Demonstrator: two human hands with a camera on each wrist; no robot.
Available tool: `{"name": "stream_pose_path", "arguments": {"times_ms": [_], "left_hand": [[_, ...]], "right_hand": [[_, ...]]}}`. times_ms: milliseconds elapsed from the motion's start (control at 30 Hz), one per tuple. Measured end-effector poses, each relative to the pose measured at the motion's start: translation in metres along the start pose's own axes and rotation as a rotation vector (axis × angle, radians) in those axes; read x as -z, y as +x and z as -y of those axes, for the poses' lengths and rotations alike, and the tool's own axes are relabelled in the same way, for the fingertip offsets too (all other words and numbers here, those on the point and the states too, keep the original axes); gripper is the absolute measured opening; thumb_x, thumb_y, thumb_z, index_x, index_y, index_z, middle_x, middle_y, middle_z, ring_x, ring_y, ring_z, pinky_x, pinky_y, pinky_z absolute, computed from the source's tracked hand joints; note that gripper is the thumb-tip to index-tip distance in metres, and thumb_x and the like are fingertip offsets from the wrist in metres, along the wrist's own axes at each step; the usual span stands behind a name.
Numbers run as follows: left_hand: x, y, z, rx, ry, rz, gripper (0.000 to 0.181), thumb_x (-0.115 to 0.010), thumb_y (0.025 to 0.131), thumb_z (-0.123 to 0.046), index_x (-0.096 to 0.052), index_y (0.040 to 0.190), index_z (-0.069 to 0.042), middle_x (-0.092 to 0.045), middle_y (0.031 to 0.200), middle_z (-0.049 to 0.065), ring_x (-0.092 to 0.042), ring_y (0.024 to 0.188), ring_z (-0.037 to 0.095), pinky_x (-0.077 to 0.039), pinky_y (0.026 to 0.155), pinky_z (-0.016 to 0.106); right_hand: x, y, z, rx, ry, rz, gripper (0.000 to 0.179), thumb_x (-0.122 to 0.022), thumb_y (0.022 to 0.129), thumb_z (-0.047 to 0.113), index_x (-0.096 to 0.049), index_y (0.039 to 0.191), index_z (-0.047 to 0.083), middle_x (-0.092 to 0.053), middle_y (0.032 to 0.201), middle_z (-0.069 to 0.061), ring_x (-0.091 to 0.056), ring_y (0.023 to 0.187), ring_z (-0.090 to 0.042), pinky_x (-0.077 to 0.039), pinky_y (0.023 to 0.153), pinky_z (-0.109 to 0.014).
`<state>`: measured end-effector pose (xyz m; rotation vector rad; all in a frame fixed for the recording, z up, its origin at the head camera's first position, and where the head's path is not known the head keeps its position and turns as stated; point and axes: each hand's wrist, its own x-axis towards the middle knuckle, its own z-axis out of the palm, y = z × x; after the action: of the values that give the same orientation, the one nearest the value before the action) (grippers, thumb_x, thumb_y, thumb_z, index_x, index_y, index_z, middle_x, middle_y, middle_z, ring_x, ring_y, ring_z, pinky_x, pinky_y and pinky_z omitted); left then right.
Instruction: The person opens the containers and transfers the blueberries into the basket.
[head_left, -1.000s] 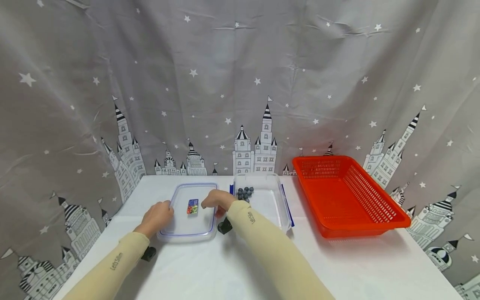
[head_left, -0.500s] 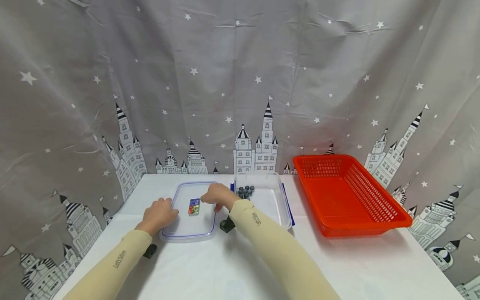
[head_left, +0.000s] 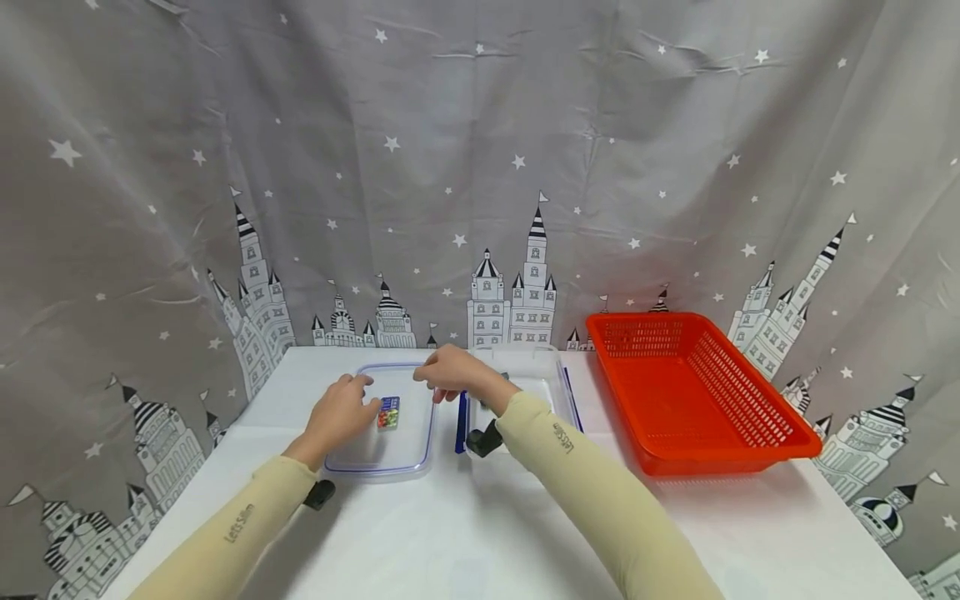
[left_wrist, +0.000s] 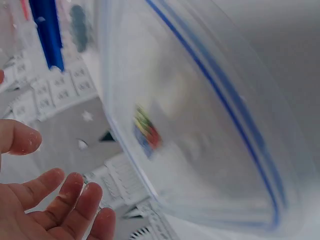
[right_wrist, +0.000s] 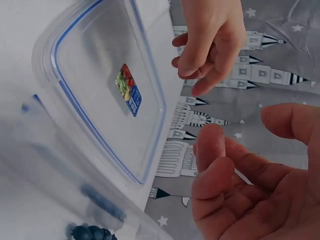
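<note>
A clear plastic lid (head_left: 408,446) with a blue seal line and a colourful label (right_wrist: 127,90) lies flat on the table. Over its left side hovers my left hand (head_left: 341,417), fingers spread and holding nothing. My right hand (head_left: 459,372) is raised between the lid and the clear container (head_left: 553,379), fingers loosely bent with nothing in them. Blue clips (head_left: 461,423) hang at the container's sides. Dark round berries that look like blueberries (right_wrist: 90,233) lie inside it, mostly hidden by my right arm in the head view.
A red perforated plastic basket (head_left: 697,400) stands at the right of the white table (head_left: 420,533). Behind the table hangs a grey curtain (head_left: 420,208) printed with castles and stars. A black wrist camera (head_left: 483,439) sits under my right wrist.
Both hands have come off the lid's edges and risen. My left hand has moved right over the lid; my right hand has moved up and right toward the container. The lid lies on the table.
</note>
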<state>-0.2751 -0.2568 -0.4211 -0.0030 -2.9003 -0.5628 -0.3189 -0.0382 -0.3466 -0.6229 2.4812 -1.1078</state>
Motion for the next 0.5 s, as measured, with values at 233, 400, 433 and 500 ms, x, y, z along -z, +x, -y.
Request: {"name": "stream_pose_path", "arguments": {"times_ms": [233, 400, 433, 500], "left_hand": [[-0.002, 0.0, -0.04, -0.094, -0.099, -0.053, 0.044, -0.059, 0.091, -0.023, -0.062, 0.128, 0.0, -0.065, 0.113, 0.018, -0.063, 0.104, 0.034, -0.051, 0.087, 0.052], [-0.008, -0.006, -0.061, -0.124, -0.173, -0.078, 0.041, -0.06, 0.091, -0.021, -0.064, 0.128, -0.003, -0.065, 0.11, 0.014, -0.062, 0.099, 0.03, -0.051, 0.086, 0.048], [-0.01, -0.007, -0.065, -0.121, -0.184, -0.088, 0.04, -0.06, 0.091, -0.02, -0.064, 0.127, -0.004, -0.065, 0.11, 0.013, -0.062, 0.098, 0.029, -0.051, 0.085, 0.047], [-0.015, -0.01, -0.074, -0.123, -0.201, -0.097, 0.039, -0.061, 0.091, -0.02, -0.065, 0.126, -0.005, -0.064, 0.108, 0.011, -0.062, 0.098, 0.027, -0.051, 0.084, 0.045]], "right_hand": [[0.025, -0.013, -0.012, 0.012, 0.116, -0.023, 0.039, -0.059, 0.098, 0.025, -0.067, 0.127, 0.0, -0.072, 0.096, -0.011, -0.068, 0.067, -0.017, -0.053, 0.061, -0.028], [0.041, -0.016, -0.029, -0.021, 0.179, -0.056, 0.042, -0.059, 0.098, 0.029, -0.066, 0.13, 0.003, -0.072, 0.108, -0.015, -0.071, 0.077, -0.022, -0.054, 0.066, -0.029], [0.044, -0.016, -0.032, -0.017, 0.185, -0.058, 0.042, -0.059, 0.098, 0.03, -0.065, 0.131, 0.004, -0.072, 0.109, -0.014, -0.071, 0.079, -0.022, -0.054, 0.067, -0.029], [0.049, -0.018, -0.039, -0.009, 0.217, -0.063, 0.043, -0.059, 0.099, 0.032, -0.064, 0.133, 0.006, -0.071, 0.112, -0.013, -0.07, 0.082, -0.023, -0.053, 0.068, -0.03]]}}
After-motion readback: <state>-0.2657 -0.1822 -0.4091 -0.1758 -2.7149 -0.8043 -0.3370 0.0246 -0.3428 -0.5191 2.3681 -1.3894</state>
